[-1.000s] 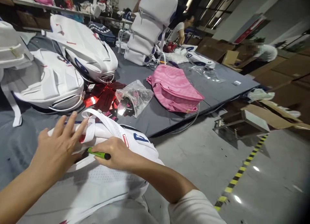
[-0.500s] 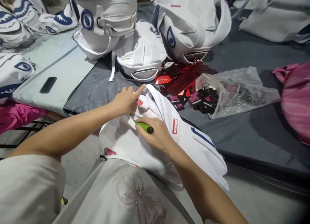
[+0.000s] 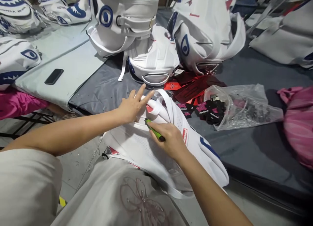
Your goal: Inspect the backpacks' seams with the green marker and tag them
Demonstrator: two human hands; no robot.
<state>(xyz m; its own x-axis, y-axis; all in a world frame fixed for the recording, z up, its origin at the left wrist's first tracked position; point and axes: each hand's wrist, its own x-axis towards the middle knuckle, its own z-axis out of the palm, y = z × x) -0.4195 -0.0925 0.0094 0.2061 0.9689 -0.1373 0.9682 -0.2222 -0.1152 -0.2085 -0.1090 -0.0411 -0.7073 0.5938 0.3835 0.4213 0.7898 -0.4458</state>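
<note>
A white backpack [image 3: 149, 151] with blue and red trim lies across my lap and the table edge. My left hand [image 3: 130, 105] rests on its top by the white straps, fingers stretched out and apart. My right hand [image 3: 168, 138] is closed on a green pen-like tool with a black end [image 3: 154, 132], its tip pressed to the backpack fabric just below my left hand.
Several white backpacks with blue eye prints [image 3: 151, 56] are piled at the back of the grey table [image 3: 244, 144]. Red and black tags [image 3: 190, 86] and a clear plastic bag [image 3: 239, 105] lie beside them. A black phone [image 3: 54, 76] lies left, pink fabric [image 3: 298, 121] right.
The view swung left and down from the far table to the work in my lap. My left hand's fingers spread a little; the pen's tip shifted slightly on the fabric.
</note>
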